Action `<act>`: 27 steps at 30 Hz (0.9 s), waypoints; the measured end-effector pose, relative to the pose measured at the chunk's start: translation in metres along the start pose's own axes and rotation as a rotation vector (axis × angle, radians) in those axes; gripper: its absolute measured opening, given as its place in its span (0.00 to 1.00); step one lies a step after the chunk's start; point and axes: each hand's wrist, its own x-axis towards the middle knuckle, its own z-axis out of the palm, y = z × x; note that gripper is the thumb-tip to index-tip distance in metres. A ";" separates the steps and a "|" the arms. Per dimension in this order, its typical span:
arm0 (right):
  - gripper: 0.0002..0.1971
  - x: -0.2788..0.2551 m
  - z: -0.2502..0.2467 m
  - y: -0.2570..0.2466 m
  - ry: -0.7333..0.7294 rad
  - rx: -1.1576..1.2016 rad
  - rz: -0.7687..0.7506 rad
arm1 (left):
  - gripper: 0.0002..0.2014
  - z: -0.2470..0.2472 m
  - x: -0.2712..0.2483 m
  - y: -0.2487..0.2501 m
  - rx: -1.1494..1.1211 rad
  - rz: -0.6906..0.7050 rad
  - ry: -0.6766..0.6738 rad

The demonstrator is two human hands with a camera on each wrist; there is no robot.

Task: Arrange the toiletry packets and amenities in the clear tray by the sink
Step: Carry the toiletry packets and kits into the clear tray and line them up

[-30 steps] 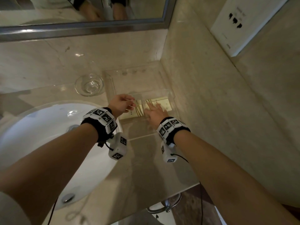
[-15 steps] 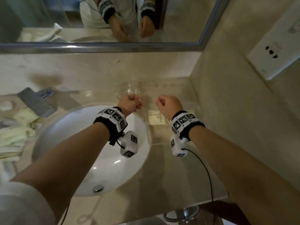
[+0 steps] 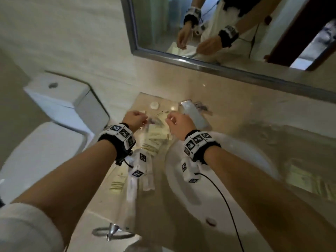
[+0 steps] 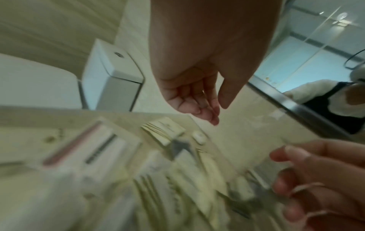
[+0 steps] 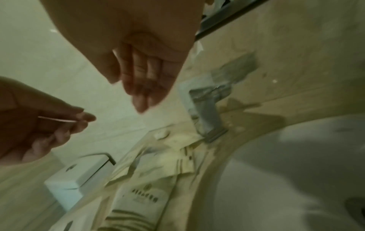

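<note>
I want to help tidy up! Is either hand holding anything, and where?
The left hand seems to pinch a thin pale strip by one end between thumb and fingertip; too blurred to name. The right hand shows nothing held.

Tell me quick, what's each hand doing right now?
Left hand: curled; whether it holds anything cannot be told.
Right hand: open, loosely curled, holding nothing.

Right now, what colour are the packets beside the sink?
Cream packets with olive stripes, clearest from the right wrist.
</note>
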 end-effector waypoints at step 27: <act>0.12 0.060 0.035 0.002 -0.081 -0.058 0.023 | 0.18 -0.005 0.074 -0.015 0.142 0.176 -0.328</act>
